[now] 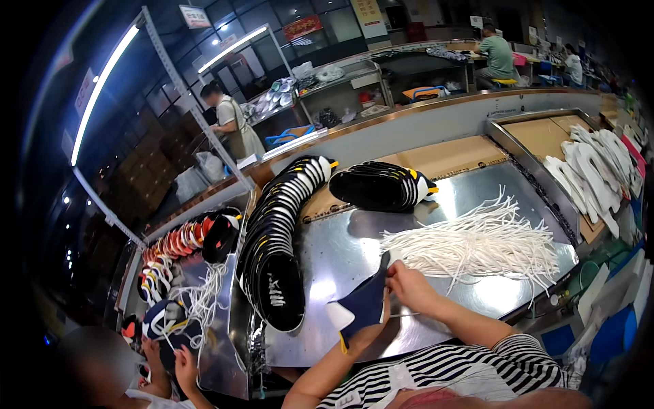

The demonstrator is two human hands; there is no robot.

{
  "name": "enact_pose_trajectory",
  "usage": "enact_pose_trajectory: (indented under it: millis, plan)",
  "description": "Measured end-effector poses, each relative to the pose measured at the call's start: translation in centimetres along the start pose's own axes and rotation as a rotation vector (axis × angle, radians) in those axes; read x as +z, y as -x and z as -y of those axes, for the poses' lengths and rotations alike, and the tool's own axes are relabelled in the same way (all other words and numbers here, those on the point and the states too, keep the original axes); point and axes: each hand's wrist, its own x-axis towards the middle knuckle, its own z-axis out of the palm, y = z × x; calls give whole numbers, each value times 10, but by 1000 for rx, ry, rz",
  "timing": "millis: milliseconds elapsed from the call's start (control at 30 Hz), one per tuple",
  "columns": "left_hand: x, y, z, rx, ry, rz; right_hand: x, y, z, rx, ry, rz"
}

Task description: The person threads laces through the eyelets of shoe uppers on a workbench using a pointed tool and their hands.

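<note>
A navy shoe upper (pixel 368 300) with a white patch and a yellow tab is held up over the metal tabletop. My left hand (pixel 375 330) grips it from below, and the upper hides most of those fingers. At its upper right edge my right hand (pixel 411 286) is closed in a pinch; whether a lace end is also between the fingertips I cannot make out. A thin white lace strand (pixel 405 315) runs beside my left wrist. Close by on the right lies a large bundle of white shoelaces (pixel 477 245).
A long curved row of nested black-and-white shoe uppers (pixel 272 238) stands left, with a shorter stack (pixel 381 187) behind. Far right, a metal tray (pixel 531 136) holds white shoe-shaped pieces (pixel 589 170). A co-worker's hands (pixel 184 365) handle another upper at the left.
</note>
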Motion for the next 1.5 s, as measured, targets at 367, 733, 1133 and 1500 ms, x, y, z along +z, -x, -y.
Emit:
enact_pose_trajectory:
  millis: [367,733,1133,1500]
  plan:
    - [-45,74,126,-760,781,-189,-101,-83,111,-602,-675,189]
    - [-60,92,116,-992,1123,93,54,-54,5,-2,-91,206]
    - [-10,62,197,-379,78,-98,79,-70,-64,111,-53,108]
    - [-12,31,127,-1025,673,78,54,-61,-79,235,-178,166]
